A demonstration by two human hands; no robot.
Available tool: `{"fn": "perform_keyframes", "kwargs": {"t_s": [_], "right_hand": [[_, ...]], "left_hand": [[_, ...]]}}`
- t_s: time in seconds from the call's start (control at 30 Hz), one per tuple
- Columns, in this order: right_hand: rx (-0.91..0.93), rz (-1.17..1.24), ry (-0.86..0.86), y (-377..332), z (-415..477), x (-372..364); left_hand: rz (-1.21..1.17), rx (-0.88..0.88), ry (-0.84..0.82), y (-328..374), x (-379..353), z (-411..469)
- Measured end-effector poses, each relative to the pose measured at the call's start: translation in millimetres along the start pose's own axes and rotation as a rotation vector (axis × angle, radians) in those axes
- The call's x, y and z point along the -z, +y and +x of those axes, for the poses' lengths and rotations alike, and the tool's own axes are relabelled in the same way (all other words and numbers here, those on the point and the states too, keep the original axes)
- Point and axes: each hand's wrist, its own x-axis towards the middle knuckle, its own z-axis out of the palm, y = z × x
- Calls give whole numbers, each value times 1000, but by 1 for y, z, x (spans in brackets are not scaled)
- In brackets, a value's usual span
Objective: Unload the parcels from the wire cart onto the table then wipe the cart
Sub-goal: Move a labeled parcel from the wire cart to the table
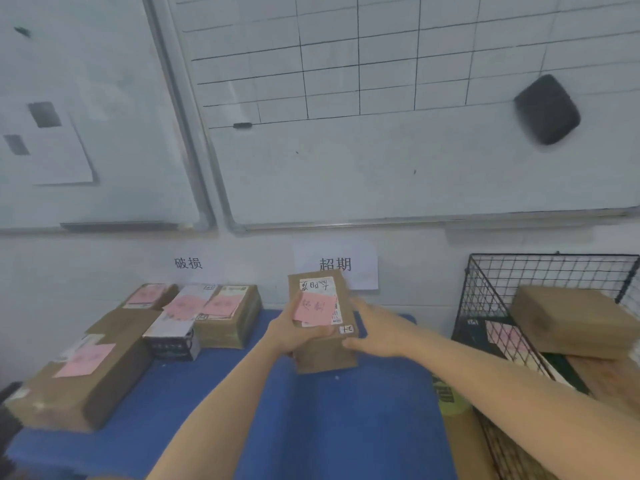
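Observation:
A brown cardboard parcel [323,355] with a white label and a pink note is held over the middle of the blue table [332,427]. My left hand [294,332] grips its left side and my right hand [375,336] grips its right side. The black wire cart [485,292] stands at the right edge of the table. Inside it lies a brown parcel [571,320] on top of other parcels, one with a pink note [507,337].
Several parcels with pink notes sit on the table's left part, including a long brown box [79,386] and a dark box [171,341]. Paper signs hang on the wall behind. Whiteboards fill the wall above, with a black eraser [547,109].

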Motion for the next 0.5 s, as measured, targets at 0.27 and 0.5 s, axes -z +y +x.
{"fn": "perform_keyframes", "kwargs": {"t_s": [0.27, 0.5], "right_hand": [[-146, 106, 13, 4, 59, -35], [-159, 211, 15, -13, 107, -58]], "left_hand": [[33, -19, -104, -26, 25, 70], [50, -59, -209, -59, 41, 102]]}}
